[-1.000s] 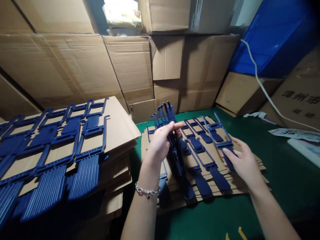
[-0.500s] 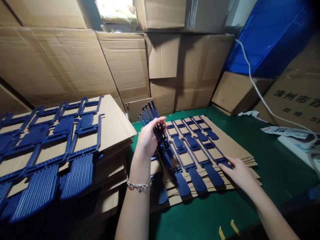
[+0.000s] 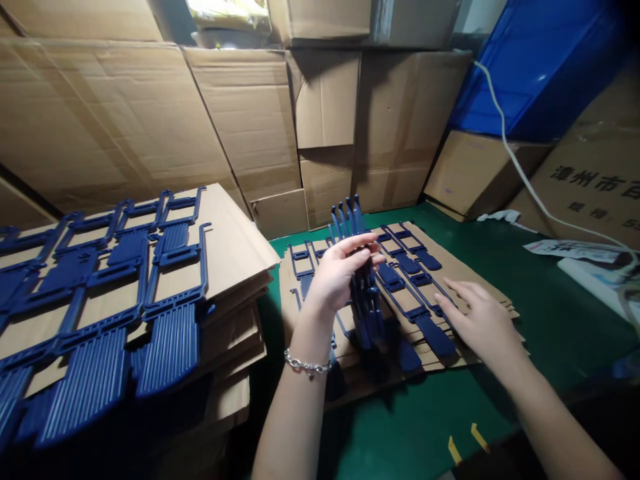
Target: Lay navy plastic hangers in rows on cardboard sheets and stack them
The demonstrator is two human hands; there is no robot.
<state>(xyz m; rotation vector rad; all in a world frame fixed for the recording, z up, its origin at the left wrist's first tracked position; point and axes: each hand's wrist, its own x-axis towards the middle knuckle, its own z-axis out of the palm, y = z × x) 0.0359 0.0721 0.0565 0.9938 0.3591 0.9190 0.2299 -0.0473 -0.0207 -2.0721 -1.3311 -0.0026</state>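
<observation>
Nearest: two bare forearms over the green bench [image 3: 425, 427], a chain bracelet [image 3: 307, 365] on the left wrist. Left hand [image 3: 336, 275] has its fingers clenched round a bundle of blue plastic parts [image 3: 364, 293], held upright on edge above a low cardboard stack [image 3: 465, 280], tips sticking up past the knuckles. Right hand [image 3: 481, 319] is flat and released, fingers spread, palm down, resting at the right end of the row of loose blue parts [image 3: 415, 293] lying flat on that stack; it grips nothing. Left of this, a taller cardboard pile [image 3: 235, 247] carries more ribbed blue parts [image 3: 120, 293] in rows. Farther right, a white cable [image 3: 520, 170] and papers [image 3: 575, 250]. Behind everything, stacked cartons [image 3: 260, 113] and a blue crate [image 3: 540, 67].
</observation>
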